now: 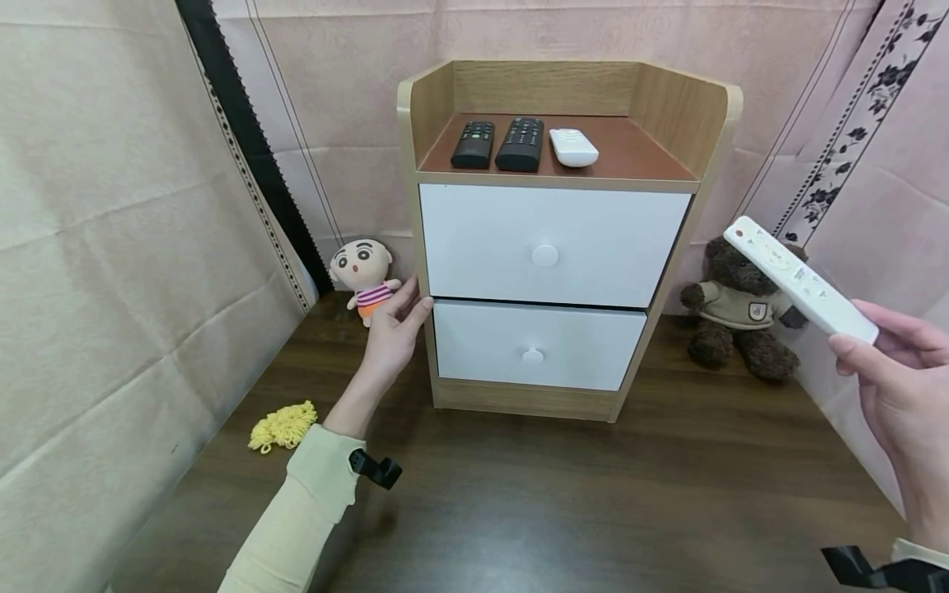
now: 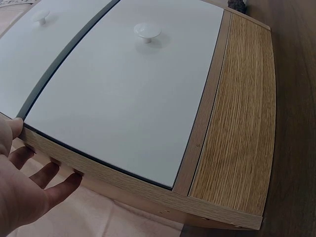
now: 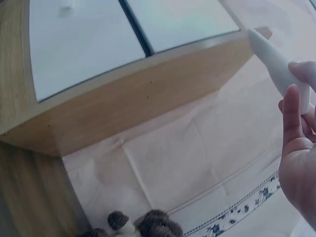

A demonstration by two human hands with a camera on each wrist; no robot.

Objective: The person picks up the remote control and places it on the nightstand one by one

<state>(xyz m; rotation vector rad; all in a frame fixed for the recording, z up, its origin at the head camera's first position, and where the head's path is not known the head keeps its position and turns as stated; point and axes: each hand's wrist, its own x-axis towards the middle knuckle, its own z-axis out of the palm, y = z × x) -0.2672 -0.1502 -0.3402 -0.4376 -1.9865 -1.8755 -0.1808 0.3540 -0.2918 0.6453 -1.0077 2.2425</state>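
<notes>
A white remote control (image 1: pixel 801 280) is gripped at its lower end by my right hand (image 1: pixel 904 379), thumb on one edge and fingers behind; it tilts up to the left in the air. My left hand (image 1: pixel 396 329) rests against the left side of a small wooden cabinet (image 1: pixel 522 399). Its thumb is at the front edge and its fingertips touch the side panel (image 2: pixel 123 180). The upper drawer (image 1: pixel 482 239) and the lower drawer (image 1: pixel 474 342) have white fronts with round knobs, both closed. On the cabinet's brown top (image 1: pixel 638 152) lie two black remotes (image 1: pixel 521 146) and a white remote (image 1: pixel 573 148).
A doll in a striped top (image 1: pixel 363 268) sits left of the cabinet, behind my left hand. Yellow yarn (image 1: pixel 284 427) lies near my left forearm. On the right sits a brown teddy bear (image 1: pixel 771 354). Pale cloth (image 1: pixel 148 247) hangs around the dark wooden table (image 1: pixel 563 502).
</notes>
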